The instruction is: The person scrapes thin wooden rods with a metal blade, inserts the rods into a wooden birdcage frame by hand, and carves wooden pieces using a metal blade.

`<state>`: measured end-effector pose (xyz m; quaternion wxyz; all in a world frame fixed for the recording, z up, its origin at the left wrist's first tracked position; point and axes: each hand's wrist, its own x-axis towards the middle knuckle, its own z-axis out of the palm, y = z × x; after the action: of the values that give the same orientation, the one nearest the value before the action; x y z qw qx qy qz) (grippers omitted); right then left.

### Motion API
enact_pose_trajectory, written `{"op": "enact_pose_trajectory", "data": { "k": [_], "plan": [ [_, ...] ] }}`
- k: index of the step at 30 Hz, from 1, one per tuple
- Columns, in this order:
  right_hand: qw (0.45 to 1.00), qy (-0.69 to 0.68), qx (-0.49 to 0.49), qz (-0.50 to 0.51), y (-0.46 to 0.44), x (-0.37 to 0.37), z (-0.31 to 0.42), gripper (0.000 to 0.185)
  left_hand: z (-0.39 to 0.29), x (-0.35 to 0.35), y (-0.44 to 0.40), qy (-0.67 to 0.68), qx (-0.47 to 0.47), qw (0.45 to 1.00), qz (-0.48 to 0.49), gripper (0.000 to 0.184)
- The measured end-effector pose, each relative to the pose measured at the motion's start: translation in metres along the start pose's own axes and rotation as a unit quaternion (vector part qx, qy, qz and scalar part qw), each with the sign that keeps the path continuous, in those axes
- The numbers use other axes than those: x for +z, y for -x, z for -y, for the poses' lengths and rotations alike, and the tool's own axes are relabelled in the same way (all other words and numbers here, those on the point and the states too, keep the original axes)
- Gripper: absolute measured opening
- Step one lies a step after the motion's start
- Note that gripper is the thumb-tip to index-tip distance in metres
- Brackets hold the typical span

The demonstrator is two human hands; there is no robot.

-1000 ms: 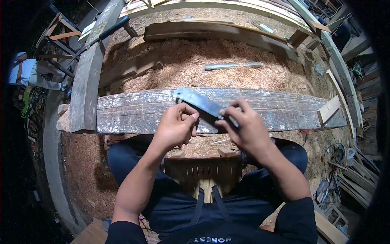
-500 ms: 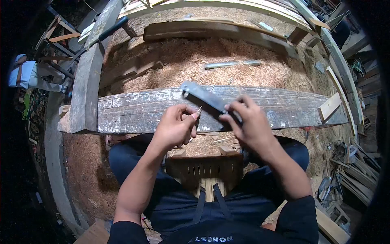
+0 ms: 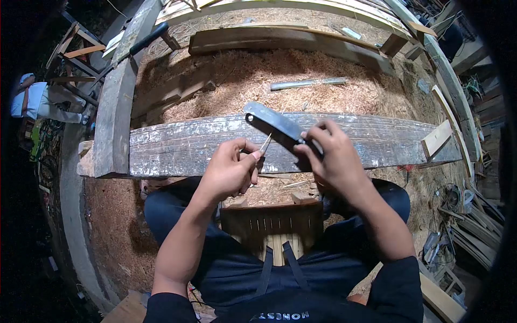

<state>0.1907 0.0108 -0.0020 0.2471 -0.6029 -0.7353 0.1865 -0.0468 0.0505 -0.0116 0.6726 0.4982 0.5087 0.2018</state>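
Observation:
My left hand (image 3: 235,168) is closed in a pinch on a thin pale wood sliver (image 3: 266,143), its tip pointing up and slightly right. In my right hand (image 3: 335,156) is a broad metal blade like a cleaver (image 3: 276,121), with a rounded far end and a small hole near that end. My fingers cover its handle end. The blade slants up and left above the worn plank (image 3: 183,146), just beyond the sliver's tip; whether the two touch I cannot tell.
A dark slotted wooden panel (image 3: 269,215) stands between my knees. A short wood block (image 3: 437,141) lies on the plank's right end. Beyond, a metal strip (image 3: 308,84) rests among shavings. A dark-handled tool (image 3: 149,39) lies on the left beam. At far left is another person (image 3: 36,99).
The blade has shifted slightly right and turned, so its broad face shows more clearly. More of the sliver sticks out above my left fingers. My left hand has hardly moved.

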Motion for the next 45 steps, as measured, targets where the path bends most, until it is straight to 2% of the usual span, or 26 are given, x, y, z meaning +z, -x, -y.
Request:
{"op": "enact_pose_trajectory", "data": {
  "k": [2,7,12,13,15,17,19,21,25,30,39,42,45],
  "plan": [
    [0.999,0.026,0.023,0.007,-0.002,-0.004,0.004,0.023,-0.002,0.000,0.002,0.000,-0.006,1.000,0.004,0.013],
    [1.000,0.018,0.010,-0.003,-0.003,-0.005,0.001,0.023,-0.005,-0.001,0.007,0.005,-0.013,1.000,0.002,0.013],
    [0.999,0.027,0.009,0.036,0.002,0.003,0.004,0.025,-0.009,-0.003,0.009,-0.009,-0.020,1.000,-0.004,0.014],
    [0.999,0.031,0.016,0.006,-0.002,0.000,0.001,0.025,-0.005,-0.004,0.008,0.002,-0.016,1.000,0.007,0.014],
    [0.998,0.050,0.043,0.017,-0.007,-0.007,0.002,0.026,-0.005,-0.004,0.010,0.004,-0.011,1.000,0.009,0.013],
    [0.999,0.024,0.019,0.034,0.001,-0.001,0.007,0.025,-0.013,-0.004,0.015,-0.006,-0.027,1.000,0.003,0.013],
    [1.000,0.012,-0.006,0.014,0.001,0.001,0.007,0.024,-0.012,-0.005,0.013,-0.006,-0.024,1.000,0.001,0.013],
    [0.999,0.022,0.037,0.000,-0.006,-0.005,0.002,0.024,-0.007,-0.005,0.014,-0.005,-0.022,1.000,0.001,0.013],
    [0.999,0.022,0.028,0.020,0.001,-0.001,0.005,0.024,-0.007,-0.007,0.013,-0.014,-0.011,1.000,-0.004,0.015],
    [0.997,0.050,0.051,-0.018,-0.011,-0.005,-0.011,0.025,-0.003,-0.009,0.014,-0.001,0.002,1.000,0.010,0.015],
    [0.998,-0.033,-0.041,0.021,0.018,0.005,0.025,0.023,-0.006,-0.003,0.010,-0.019,-0.010,1.000,-0.004,0.017],
    [0.998,-0.031,-0.049,0.029,0.019,0.005,0.025,0.021,-0.008,0.002,0.010,-0.069,-0.014,0.997,-0.029,0.020],
    [0.999,-0.027,-0.036,0.017,0.014,0.003,0.017,0.021,0.001,0.003,0.004,-0.028,-0.010,0.999,-0.017,0.019]
  ]
}}
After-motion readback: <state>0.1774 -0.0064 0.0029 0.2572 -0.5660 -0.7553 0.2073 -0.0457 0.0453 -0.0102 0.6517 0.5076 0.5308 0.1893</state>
